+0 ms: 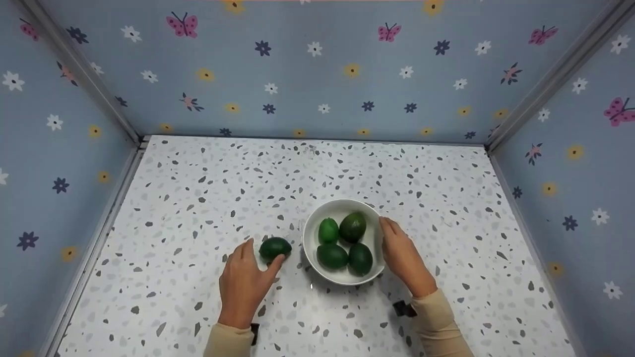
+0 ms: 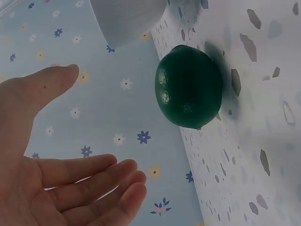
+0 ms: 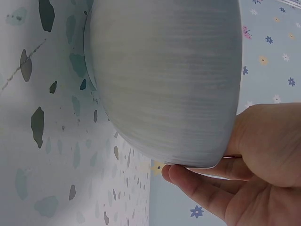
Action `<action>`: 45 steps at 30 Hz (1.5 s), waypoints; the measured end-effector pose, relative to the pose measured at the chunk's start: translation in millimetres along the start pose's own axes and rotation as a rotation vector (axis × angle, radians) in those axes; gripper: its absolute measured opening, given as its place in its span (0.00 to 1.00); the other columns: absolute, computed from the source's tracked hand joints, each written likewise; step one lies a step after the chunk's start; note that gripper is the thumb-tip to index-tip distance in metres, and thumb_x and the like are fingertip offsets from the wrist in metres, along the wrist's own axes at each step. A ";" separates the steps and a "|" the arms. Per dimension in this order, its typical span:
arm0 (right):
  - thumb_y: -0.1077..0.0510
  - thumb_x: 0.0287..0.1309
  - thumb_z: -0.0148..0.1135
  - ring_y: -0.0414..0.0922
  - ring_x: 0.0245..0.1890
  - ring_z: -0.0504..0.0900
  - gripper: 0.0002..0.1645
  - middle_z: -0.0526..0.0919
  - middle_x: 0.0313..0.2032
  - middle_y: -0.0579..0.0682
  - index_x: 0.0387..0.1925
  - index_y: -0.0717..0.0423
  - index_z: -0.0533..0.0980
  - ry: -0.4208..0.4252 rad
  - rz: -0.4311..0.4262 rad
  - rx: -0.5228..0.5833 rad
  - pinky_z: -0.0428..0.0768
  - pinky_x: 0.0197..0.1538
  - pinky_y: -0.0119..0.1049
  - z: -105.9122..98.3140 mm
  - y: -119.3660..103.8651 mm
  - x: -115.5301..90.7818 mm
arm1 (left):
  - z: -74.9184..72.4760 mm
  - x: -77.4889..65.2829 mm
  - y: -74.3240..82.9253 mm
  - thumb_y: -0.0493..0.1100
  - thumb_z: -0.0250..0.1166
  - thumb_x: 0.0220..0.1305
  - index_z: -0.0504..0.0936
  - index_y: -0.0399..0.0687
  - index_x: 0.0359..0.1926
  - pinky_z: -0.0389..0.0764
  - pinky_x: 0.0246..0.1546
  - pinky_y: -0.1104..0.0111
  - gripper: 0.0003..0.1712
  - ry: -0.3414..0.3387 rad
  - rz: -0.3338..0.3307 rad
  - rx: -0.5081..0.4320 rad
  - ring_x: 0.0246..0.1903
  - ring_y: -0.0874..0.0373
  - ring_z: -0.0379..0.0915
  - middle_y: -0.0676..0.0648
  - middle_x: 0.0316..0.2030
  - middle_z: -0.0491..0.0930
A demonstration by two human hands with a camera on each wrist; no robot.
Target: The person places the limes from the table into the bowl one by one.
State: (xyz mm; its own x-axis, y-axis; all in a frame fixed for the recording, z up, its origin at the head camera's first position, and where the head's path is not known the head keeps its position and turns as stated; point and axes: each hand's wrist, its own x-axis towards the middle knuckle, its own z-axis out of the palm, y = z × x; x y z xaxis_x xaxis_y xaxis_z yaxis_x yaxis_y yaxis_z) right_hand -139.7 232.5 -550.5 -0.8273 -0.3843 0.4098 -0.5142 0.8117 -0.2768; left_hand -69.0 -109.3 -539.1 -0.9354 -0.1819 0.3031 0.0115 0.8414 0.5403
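A glossy dark green lime (image 1: 275, 249) lies on the speckled table, left of a white bowl (image 1: 310, 267). Around the lime's near-left side is my left hand (image 1: 244, 285), thumb and fingers spread apart. In the left wrist view a gap shows between those fingers (image 2: 101, 181) and the lime (image 2: 189, 87). My right hand (image 1: 404, 253) holds the bowl at its right rim. The right wrist view shows its fingertips against the outer wall of the bowl (image 3: 164, 84), with the thumb partly hidden behind it. Several green fruits, among them a darker, avocado-like one (image 1: 352, 227), lie inside the bowl.
The white table (image 1: 238, 188) has grey specks and meets flowered blue panels (image 1: 297, 54) at the back and both sides. Metal strips (image 1: 99, 89) run along the panel corners. Small black devices (image 1: 404, 308) sit by both wrists.
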 end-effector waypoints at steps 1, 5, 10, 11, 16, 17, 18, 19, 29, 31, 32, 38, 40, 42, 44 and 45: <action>0.76 0.59 0.57 0.65 0.54 0.78 0.28 0.74 0.55 0.72 0.63 0.76 0.67 0.000 0.001 0.000 0.78 0.53 0.55 0.4 0.3 -0.3 | 1.1 -0.5 -1.0 0.64 0.75 0.52 0.77 0.27 0.57 0.80 0.41 0.46 0.47 -0.016 -0.016 0.007 0.45 0.35 0.78 0.29 0.51 0.79; 0.77 0.59 0.58 0.65 0.54 0.77 0.29 0.74 0.55 0.72 0.63 0.77 0.67 -0.004 0.004 0.000 0.78 0.54 0.54 0.4 0.2 -0.4 | 6.5 -3.2 -5.8 0.66 0.75 0.50 0.75 0.24 0.57 0.80 0.39 0.46 0.52 -0.082 -0.073 0.033 0.42 0.34 0.78 0.28 0.49 0.78; 0.76 0.60 0.57 0.65 0.55 0.77 0.29 0.74 0.56 0.72 0.63 0.76 0.67 -0.031 0.029 0.005 0.77 0.55 0.54 -0.8 -1.3 -0.5 | 12.8 -6.3 -9.6 0.68 0.74 0.49 0.74 0.22 0.57 0.79 0.39 0.45 0.54 -0.177 -0.142 0.055 0.42 0.32 0.77 0.27 0.49 0.77; 0.76 0.60 0.57 0.66 0.55 0.77 0.29 0.74 0.56 0.72 0.64 0.76 0.67 -0.036 0.035 0.006 0.77 0.55 0.55 -1.2 -1.8 -0.6 | 14.3 -6.5 -10.0 0.68 0.74 0.49 0.74 0.22 0.57 0.79 0.40 0.45 0.54 -0.193 -0.150 0.056 0.42 0.32 0.76 0.28 0.49 0.78; 0.75 0.60 0.57 0.66 0.56 0.76 0.29 0.73 0.57 0.72 0.64 0.76 0.66 -0.043 0.052 0.009 0.76 0.56 0.55 -1.9 -3.0 -0.9 | 22.6 -5.5 -11.2 0.68 0.74 0.48 0.76 0.25 0.54 0.78 0.38 0.47 0.51 -0.251 -0.171 0.040 0.40 0.37 0.77 0.31 0.43 0.79; 0.75 0.60 0.57 0.66 0.56 0.76 0.29 0.73 0.57 0.72 0.64 0.76 0.66 -0.041 0.051 0.007 0.77 0.56 0.55 -1.7 -2.7 -1.0 | 24.2 -5.1 -11.1 0.68 0.75 0.48 0.77 0.26 0.53 0.78 0.37 0.48 0.50 -0.257 -0.173 0.035 0.39 0.38 0.77 0.32 0.42 0.79; 0.75 0.60 0.57 0.66 0.56 0.76 0.29 0.73 0.57 0.72 0.64 0.76 0.66 -0.038 0.049 0.005 0.77 0.56 0.55 -1.5 -2.5 -1.1 | 25.8 -4.8 -11.2 0.67 0.75 0.48 0.77 0.26 0.52 0.77 0.36 0.49 0.49 -0.263 -0.175 0.028 0.37 0.39 0.77 0.33 0.40 0.79; 0.76 0.60 0.57 0.65 0.56 0.77 0.29 0.73 0.57 0.72 0.64 0.76 0.67 -0.035 0.042 0.001 0.77 0.55 0.55 -1.6 -2.6 -1.3 | 27.1 -4.5 -11.1 0.66 0.75 0.48 0.78 0.27 0.51 0.77 0.35 0.50 0.47 -0.267 -0.176 0.021 0.36 0.40 0.77 0.34 0.39 0.79; 0.77 0.59 0.58 0.64 0.55 0.78 0.29 0.74 0.55 0.71 0.63 0.76 0.67 -0.026 0.006 -0.010 0.79 0.53 0.53 -2.2 -2.9 -1.9 | 29.1 -3.9 -10.0 0.64 0.78 0.46 0.81 0.33 0.38 0.70 0.23 0.58 0.37 -0.268 -0.150 0.007 0.23 0.50 0.70 0.44 0.25 0.73; 0.77 0.60 0.57 0.64 0.55 0.77 0.29 0.74 0.55 0.71 0.63 0.76 0.67 -0.033 0.014 -0.005 0.78 0.53 0.53 -2.8 -3.2 -1.2 | 28.1 -4.3 -10.0 0.64 0.78 0.45 0.80 0.34 0.34 0.68 0.21 0.59 0.36 -0.276 -0.151 0.010 0.21 0.51 0.69 0.45 0.24 0.72; 0.76 0.60 0.58 0.64 0.55 0.77 0.29 0.74 0.56 0.71 0.64 0.76 0.67 -0.036 0.017 -0.004 0.78 0.54 0.54 -2.9 -3.1 -0.9 | 27.9 -4.5 -10.0 0.64 0.78 0.45 0.79 0.35 0.32 0.68 0.21 0.59 0.35 -0.283 -0.152 0.011 0.20 0.51 0.68 0.45 0.23 0.72; 0.77 0.59 0.58 0.64 0.55 0.77 0.30 0.74 0.56 0.71 0.64 0.76 0.67 -0.037 0.017 -0.002 0.78 0.54 0.54 -3.0 -2.2 -0.6 | 26.9 -3.7 -9.3 0.62 0.78 0.45 0.76 0.38 0.27 0.66 0.20 0.61 0.32 -0.313 -0.163 -0.008 0.19 0.52 0.67 0.46 0.21 0.70; 0.77 0.59 0.58 0.64 0.56 0.77 0.30 0.74 0.56 0.71 0.64 0.76 0.67 -0.046 0.028 0.003 0.78 0.54 0.54 -3.4 -2.6 -0.1 | 26.0 -3.4 -8.5 0.62 0.78 0.46 0.76 0.39 0.27 0.66 0.21 0.62 0.32 -0.318 -0.174 -0.018 0.20 0.52 0.67 0.46 0.21 0.70; 0.76 0.60 0.58 0.64 0.56 0.77 0.30 0.74 0.56 0.71 0.64 0.75 0.67 -0.054 0.043 0.010 0.77 0.55 0.54 -3.5 -2.8 0.6 | 24.6 -2.7 -7.5 0.62 0.77 0.46 0.76 0.40 0.27 0.67 0.21 0.62 0.31 -0.318 -0.181 -0.027 0.20 0.52 0.67 0.46 0.22 0.70; 0.76 0.61 0.58 0.64 0.56 0.76 0.29 0.74 0.57 0.71 0.64 0.75 0.67 -0.060 0.054 0.012 0.77 0.56 0.55 -3.7 -3.1 1.3 | 22.5 -1.7 -6.0 0.62 0.77 0.46 0.77 0.39 0.28 0.67 0.21 0.62 0.31 -0.312 -0.181 -0.035 0.20 0.52 0.68 0.47 0.22 0.71; 0.76 0.60 0.57 0.64 0.57 0.76 0.29 0.74 0.57 0.71 0.64 0.75 0.67 -0.061 0.058 0.013 0.77 0.56 0.55 -3.7 -3.0 1.6 | 21.1 -1.1 -5.0 0.62 0.77 0.46 0.78 0.39 0.29 0.67 0.22 0.62 0.31 -0.305 -0.175 -0.037 0.21 0.52 0.68 0.47 0.22 0.71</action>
State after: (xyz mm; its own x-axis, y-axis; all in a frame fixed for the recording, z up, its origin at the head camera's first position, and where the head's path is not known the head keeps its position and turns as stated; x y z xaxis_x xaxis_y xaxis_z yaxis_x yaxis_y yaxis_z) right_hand -138.6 231.0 -545.8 -0.8680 -0.3633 0.3387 -0.4674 0.8280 -0.3097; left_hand -75.5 -102.7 -558.7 -0.9867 -0.1567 -0.0422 -0.1509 0.7907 0.5933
